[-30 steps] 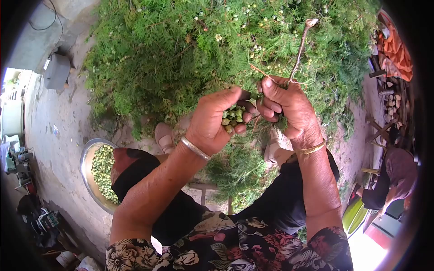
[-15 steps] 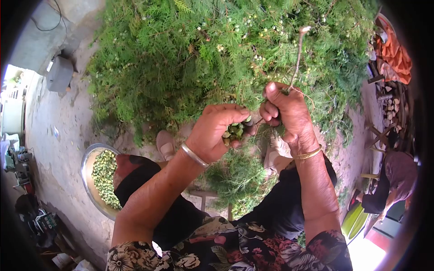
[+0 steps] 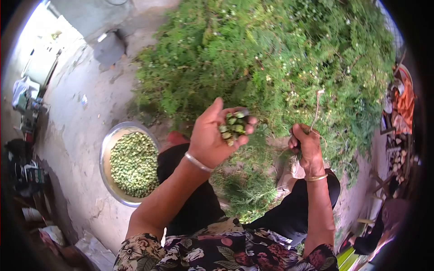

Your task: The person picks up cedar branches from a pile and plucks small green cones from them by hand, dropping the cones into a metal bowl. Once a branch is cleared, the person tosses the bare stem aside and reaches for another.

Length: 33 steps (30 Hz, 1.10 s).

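Right hand (image 3: 309, 147) drawn away, fingers (image 3: 298, 132) gripping twig (image 3: 317, 106), left hand (image 3: 211, 139) half open, cradling cones (image 3: 233, 128)

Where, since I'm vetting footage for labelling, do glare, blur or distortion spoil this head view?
Head view: white glare burns out the upper-left opening; vignetting blackens the corners; wide-angle distortion bends the edges; the leafy green branches and bare left hand look slightly smeared.

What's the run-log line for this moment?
left hand: open, cupping green cones | right hand: gripping twig | metal basin: holding more cones | conifer branches: piled ahead
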Each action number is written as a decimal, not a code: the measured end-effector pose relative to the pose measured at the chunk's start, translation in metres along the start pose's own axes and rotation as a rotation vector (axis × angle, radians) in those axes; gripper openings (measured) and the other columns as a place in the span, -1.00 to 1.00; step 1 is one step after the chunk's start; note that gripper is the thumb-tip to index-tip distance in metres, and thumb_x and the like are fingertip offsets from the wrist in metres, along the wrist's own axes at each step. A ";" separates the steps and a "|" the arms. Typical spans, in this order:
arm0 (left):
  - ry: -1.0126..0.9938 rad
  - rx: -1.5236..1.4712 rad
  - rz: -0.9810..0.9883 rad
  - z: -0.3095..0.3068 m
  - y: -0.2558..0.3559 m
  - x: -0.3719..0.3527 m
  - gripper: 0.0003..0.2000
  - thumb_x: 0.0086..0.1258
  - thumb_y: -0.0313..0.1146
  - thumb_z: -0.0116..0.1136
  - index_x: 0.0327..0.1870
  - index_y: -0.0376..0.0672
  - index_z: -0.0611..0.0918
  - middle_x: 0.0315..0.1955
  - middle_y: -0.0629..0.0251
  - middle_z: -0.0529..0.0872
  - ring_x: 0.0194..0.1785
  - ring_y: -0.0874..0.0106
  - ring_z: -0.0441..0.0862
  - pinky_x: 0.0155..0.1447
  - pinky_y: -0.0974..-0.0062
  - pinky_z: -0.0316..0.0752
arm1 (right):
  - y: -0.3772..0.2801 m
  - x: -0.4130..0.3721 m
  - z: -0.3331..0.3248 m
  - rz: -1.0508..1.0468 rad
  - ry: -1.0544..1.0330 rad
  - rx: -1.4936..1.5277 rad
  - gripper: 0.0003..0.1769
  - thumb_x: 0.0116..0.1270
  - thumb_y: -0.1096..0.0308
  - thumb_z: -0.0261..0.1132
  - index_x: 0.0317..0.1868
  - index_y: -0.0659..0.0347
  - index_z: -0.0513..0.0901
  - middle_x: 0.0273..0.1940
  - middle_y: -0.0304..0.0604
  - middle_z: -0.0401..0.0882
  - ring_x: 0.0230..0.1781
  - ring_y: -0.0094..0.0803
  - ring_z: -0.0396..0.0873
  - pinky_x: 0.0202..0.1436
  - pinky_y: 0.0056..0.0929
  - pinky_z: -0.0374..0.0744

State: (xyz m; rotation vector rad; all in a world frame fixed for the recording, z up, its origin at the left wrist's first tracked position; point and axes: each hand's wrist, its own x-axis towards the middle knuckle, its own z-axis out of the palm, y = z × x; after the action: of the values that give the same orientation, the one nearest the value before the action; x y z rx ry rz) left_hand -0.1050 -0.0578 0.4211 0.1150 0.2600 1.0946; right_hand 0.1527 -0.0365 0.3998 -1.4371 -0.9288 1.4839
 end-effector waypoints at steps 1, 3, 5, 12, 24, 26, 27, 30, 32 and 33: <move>0.061 -0.035 0.054 0.000 0.009 -0.021 -0.52 0.46 0.02 -0.11 -0.12 -0.34 0.55 -0.19 -0.08 0.59 -0.21 0.22 0.55 -0.29 0.43 0.49 | -0.004 -0.007 0.004 0.009 0.008 -0.037 -0.77 0.30 0.26 0.29 -0.38 0.26 0.55 -0.69 -0.30 0.36 -0.68 -0.52 0.39 -0.62 -0.54 0.28; 0.078 -0.122 0.171 -0.009 0.030 -0.066 -0.60 0.47 -0.07 -0.10 -0.17 -0.31 0.55 -0.19 -0.08 0.59 -0.24 0.24 0.56 -0.30 0.44 0.50 | -0.013 -0.024 0.013 -0.003 0.017 -0.007 -0.76 0.31 0.24 0.28 -0.39 0.23 0.52 -0.70 -0.29 0.33 -0.69 -0.50 0.35 -0.64 -0.54 0.23; 0.097 -0.017 0.356 -0.032 0.059 -0.117 -0.66 0.50 -0.14 -0.13 -0.16 -0.29 0.53 -0.13 0.00 0.53 -0.17 0.29 0.50 -0.31 0.50 0.50 | -0.021 -0.040 0.018 -0.042 0.037 0.213 -0.69 0.35 0.17 0.25 -0.45 0.19 0.46 -0.72 -0.30 0.26 -0.71 -0.49 0.30 -0.65 -0.55 0.17; 1.238 1.996 0.493 -0.131 0.101 -0.253 -0.54 0.19 -0.31 0.25 0.06 -0.43 0.52 0.04 -0.04 0.59 0.15 0.10 0.50 0.24 0.29 0.36 | -0.049 -0.091 0.015 -0.216 -0.504 0.577 -0.39 0.42 -0.20 -0.08 -0.54 0.18 0.37 -0.79 -0.39 0.06 -0.77 -0.55 0.07 -0.71 -0.58 0.10; 0.859 1.649 1.018 -0.007 0.028 -0.249 -0.79 0.21 -0.53 0.21 -0.13 -0.36 0.62 -0.38 0.30 0.66 -0.36 0.55 0.55 -0.24 0.60 0.46 | -0.041 -0.151 0.021 -0.143 -0.289 1.171 -0.60 0.51 0.01 -0.07 -0.38 0.12 0.36 -0.73 -0.43 0.09 -0.67 -0.57 0.11 -0.64 -0.55 0.16; 0.564 1.425 0.863 0.023 -0.013 -0.233 -0.87 0.23 -0.54 0.21 -0.22 -0.31 0.67 -0.39 0.31 0.69 -0.43 0.64 0.55 -0.37 0.69 0.44 | -0.039 -0.158 0.025 -0.120 -0.298 1.162 -0.60 0.51 0.01 -0.07 -0.38 0.12 0.36 -0.73 -0.43 0.09 -0.67 -0.57 0.11 -0.64 -0.55 0.16; 0.430 1.325 0.730 0.032 -0.030 -0.221 -0.88 0.25 -0.52 0.20 -0.22 -0.31 0.68 -0.43 0.31 0.70 -0.45 0.60 0.58 -0.39 0.66 0.48 | -0.037 -0.161 0.028 -0.093 -0.299 1.153 -0.60 0.51 0.00 -0.07 -0.37 0.13 0.36 -0.73 -0.44 0.09 -0.67 -0.57 0.12 -0.64 -0.55 0.16; 0.227 1.383 0.563 0.038 -0.067 -0.180 -0.79 0.30 -0.52 0.11 -0.08 -0.38 0.62 -0.30 0.14 0.73 -0.37 0.52 0.66 -0.32 0.65 0.53 | -0.029 -0.165 0.040 -0.039 -0.370 1.159 -0.60 0.50 -0.01 -0.05 -0.37 0.12 0.37 -0.72 -0.44 0.09 -0.66 -0.57 0.11 -0.64 -0.55 0.16; 0.149 1.254 0.607 0.039 -0.080 -0.156 -0.82 0.29 -0.54 0.14 -0.13 -0.38 0.63 -0.36 0.25 0.70 -0.39 0.57 0.60 -0.31 0.63 0.49 | -0.023 -0.163 0.049 0.009 -0.441 1.190 -0.59 0.48 -0.02 -0.03 -0.37 0.12 0.37 -0.72 -0.44 0.10 -0.66 -0.58 0.12 -0.64 -0.56 0.17; 0.152 1.106 0.625 0.041 -0.087 -0.150 -0.85 0.28 -0.52 0.18 -0.17 -0.36 0.64 -0.44 0.34 0.69 -0.41 0.63 0.55 -0.32 0.65 0.44 | -0.020 -0.162 0.054 0.023 -0.443 1.170 -0.59 0.48 -0.03 -0.02 -0.39 0.12 0.37 -0.72 -0.45 0.10 -0.67 -0.59 0.12 -0.65 -0.57 0.17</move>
State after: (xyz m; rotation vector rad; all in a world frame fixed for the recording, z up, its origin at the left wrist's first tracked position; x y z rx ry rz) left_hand -0.0842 -0.2296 0.4644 1.1633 0.9971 1.4644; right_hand 0.0972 -0.1776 0.4812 -0.2681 -0.1362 1.8916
